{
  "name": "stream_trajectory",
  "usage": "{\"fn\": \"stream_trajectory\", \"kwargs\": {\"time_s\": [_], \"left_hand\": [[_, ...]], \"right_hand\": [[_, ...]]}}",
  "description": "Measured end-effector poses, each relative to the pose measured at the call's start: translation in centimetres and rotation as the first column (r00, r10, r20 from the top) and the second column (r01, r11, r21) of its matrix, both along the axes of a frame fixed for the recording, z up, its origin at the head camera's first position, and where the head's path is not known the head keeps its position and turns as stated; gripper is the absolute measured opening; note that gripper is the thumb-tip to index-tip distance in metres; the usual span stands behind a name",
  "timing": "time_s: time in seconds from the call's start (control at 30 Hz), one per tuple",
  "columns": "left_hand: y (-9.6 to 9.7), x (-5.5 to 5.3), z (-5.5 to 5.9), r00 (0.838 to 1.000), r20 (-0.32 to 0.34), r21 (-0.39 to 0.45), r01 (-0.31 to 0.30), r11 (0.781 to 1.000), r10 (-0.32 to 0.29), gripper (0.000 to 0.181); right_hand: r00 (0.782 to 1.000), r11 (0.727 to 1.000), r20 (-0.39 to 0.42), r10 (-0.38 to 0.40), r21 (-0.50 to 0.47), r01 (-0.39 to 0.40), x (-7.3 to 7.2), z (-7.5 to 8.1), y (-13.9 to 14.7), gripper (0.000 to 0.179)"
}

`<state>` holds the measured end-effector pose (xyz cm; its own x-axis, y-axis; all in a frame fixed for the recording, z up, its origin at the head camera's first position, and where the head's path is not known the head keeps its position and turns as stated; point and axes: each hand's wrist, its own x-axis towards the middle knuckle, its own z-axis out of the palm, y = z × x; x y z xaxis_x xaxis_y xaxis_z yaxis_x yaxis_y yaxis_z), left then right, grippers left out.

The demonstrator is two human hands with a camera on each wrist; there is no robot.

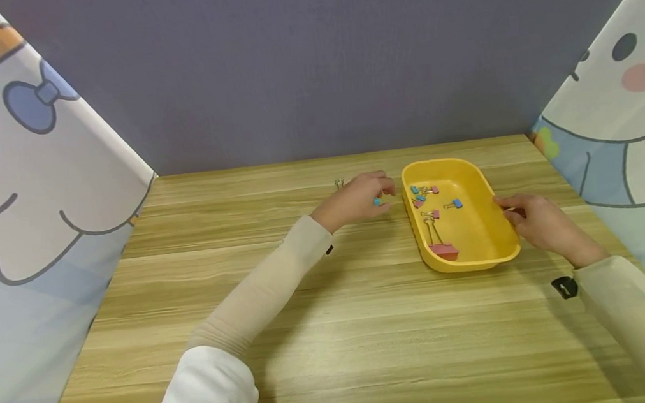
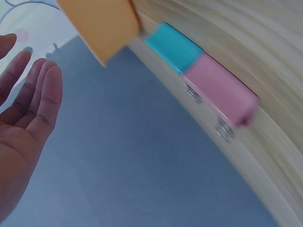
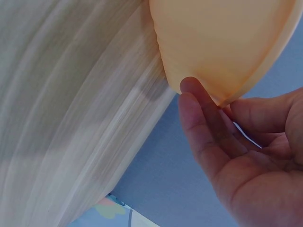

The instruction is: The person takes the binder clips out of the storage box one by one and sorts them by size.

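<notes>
A yellow plastic tray [image 1: 483, 229] stands right of the middle of the table. My right hand [image 1: 543, 224] grips its right rim, thumb on the rim and fingers against the outer wall [image 3: 227, 56]. Just left of the tray, my left hand [image 1: 357, 200] hovers with loosely bent fingers and nothing in them. In the left wrist view, a large blue binder clip [image 2: 175, 46] and a large pink binder clip [image 2: 220, 87] lie end to end on the table near the tray. From the head, the left hand mostly hides them.
Inside the tray lie a large pink binder clip [image 1: 444, 251], a small blue binder clip [image 1: 457, 203] and several other small clips along its left side. The wooden table [image 1: 369, 338] ends at a dark grey panel [image 1: 311, 68], with cartoon-printed cloths at both sides.
</notes>
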<state>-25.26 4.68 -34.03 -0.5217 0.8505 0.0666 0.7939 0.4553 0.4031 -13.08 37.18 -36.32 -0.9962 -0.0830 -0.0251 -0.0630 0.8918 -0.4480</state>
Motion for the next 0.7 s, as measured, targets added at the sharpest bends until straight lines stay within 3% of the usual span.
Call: {"fn": "stream_trajectory", "kwargs": {"time_s": [0.23,0.43,0.7], "left_hand": [[2.4,1.2,0.6,0.994,-0.026,0.030,0.108,0.994,-0.107,0.018],[4.6,2.6,0.7,0.983,-0.063,-0.009,0.171,0.985,-0.171,0.018],[7.4,4.1,0.0,0.975,-0.008,-0.094,0.219,0.971,-0.221,0.020]], "right_hand": [[1.000,1.000,-0.005,-0.010,-0.005,0.010,0.1,0.0,0.1,0.036],[1.000,1.000,-0.004,-0.004,-0.009,0.004,0.0,0.0,0.1,0.036],[0.998,1.000,-0.053,0.021,-0.005,-0.021,0.0,0.1,0.0,0.034]]}}
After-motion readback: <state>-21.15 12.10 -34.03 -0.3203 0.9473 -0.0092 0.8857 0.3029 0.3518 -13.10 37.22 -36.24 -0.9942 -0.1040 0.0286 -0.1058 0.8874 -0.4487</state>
